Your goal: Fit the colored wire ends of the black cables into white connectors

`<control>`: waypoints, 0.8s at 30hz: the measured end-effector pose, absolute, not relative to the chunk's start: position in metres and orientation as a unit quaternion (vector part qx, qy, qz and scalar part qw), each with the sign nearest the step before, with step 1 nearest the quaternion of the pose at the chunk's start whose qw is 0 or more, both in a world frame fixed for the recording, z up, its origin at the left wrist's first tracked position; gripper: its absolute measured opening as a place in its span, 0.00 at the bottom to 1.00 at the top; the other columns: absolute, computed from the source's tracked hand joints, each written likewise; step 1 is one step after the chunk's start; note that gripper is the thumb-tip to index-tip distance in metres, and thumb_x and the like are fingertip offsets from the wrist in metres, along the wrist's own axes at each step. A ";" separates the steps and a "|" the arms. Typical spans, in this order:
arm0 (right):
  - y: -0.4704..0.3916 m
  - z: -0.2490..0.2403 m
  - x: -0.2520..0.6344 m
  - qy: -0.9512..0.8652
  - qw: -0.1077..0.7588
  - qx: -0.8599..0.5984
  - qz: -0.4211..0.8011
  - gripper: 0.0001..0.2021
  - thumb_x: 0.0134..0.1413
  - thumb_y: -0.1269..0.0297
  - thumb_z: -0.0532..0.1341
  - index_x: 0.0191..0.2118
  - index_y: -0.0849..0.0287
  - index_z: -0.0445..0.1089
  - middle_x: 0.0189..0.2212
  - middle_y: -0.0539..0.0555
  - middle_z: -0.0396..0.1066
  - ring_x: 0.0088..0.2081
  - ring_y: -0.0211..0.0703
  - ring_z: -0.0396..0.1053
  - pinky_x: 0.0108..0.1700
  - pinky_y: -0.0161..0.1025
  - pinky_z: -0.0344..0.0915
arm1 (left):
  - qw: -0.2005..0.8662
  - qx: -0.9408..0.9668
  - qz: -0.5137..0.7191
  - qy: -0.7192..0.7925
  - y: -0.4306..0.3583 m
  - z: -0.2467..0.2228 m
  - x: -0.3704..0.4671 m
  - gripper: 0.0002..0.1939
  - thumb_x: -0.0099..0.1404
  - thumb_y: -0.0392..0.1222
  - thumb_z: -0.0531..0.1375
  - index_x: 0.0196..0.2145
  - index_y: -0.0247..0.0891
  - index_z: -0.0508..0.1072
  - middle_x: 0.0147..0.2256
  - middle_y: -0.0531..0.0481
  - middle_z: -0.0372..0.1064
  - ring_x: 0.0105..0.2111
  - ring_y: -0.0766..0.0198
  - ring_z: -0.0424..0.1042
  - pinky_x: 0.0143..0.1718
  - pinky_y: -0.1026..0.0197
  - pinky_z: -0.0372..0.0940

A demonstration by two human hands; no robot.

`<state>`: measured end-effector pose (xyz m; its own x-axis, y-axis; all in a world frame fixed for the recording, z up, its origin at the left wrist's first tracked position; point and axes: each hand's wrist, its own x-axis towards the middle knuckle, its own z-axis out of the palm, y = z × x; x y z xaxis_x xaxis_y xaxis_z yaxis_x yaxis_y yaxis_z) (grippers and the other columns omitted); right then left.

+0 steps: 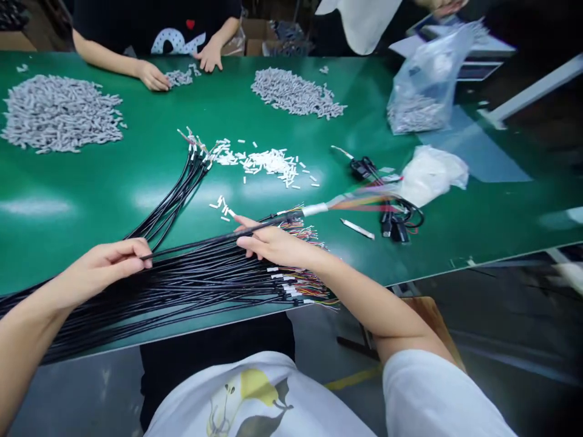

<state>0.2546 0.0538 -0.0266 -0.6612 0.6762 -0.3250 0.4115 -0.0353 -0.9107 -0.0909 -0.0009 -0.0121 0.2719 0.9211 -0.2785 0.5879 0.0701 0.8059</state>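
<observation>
My left hand (pixel 116 261) pinches a black cable (pixel 195 246) between thumb and fingers. This cable slants up to the right across my right hand (pixel 268 243), and its far end carries a white sleeve (pixel 315 209) and blurred coloured wires. With thumb and index finger apart, my right hand reaches left; its index fingertip is at a small white tube (pixel 231 212) among a few others. I cannot tell whether it grips the tube. Beneath both hands lies a thick bundle of black cables (pixel 182 285), with stripped coloured wire ends at the right.
Several white tubes (pixel 271 162) lie mid-table beside another cable bunch (pixel 170 200). Grey parts form piles (pixel 61 115) (pixel 296 91) farther back, where a co-worker's hands (pixel 152 76) handle some. At right are a white pen (pixel 357 229), a plastic bag (pixel 423 91) and black connectors (pixel 394 227).
</observation>
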 end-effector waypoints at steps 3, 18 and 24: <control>0.058 -0.030 0.260 -0.648 0.181 -0.353 0.650 0.35 0.57 0.62 0.67 0.68 0.52 0.59 0.54 0.56 0.70 0.34 0.33 0.70 0.31 0.32 0.68 | 0.445 0.650 0.172 0.592 -0.001 -0.017 -0.089 0.16 0.63 0.58 0.61 0.36 0.44 0.77 0.32 0.51 0.72 0.30 0.61 0.65 0.32 0.63 0.61; 0.072 0.026 0.251 -0.467 0.473 -0.364 0.653 0.12 0.61 0.55 0.64 0.36 0.59 0.76 0.30 0.49 0.74 0.25 0.27 0.68 0.28 0.28 0.64 | 0.517 0.722 0.031 0.459 -0.016 0.008 -0.010 0.22 0.75 0.55 0.48 0.53 0.42 0.72 0.26 0.54 0.72 0.23 0.66 0.69 0.29 0.64 0.65; 0.075 -0.012 0.234 -0.508 0.305 -0.373 0.714 0.13 0.60 0.55 0.64 0.32 0.60 0.76 0.26 0.47 0.72 0.24 0.28 0.64 0.28 0.30 0.63 | 0.565 0.684 0.126 0.444 0.001 -0.003 -0.001 0.19 0.72 0.54 0.54 0.47 0.39 0.75 0.39 0.46 0.77 0.38 0.60 0.76 0.44 0.56 0.70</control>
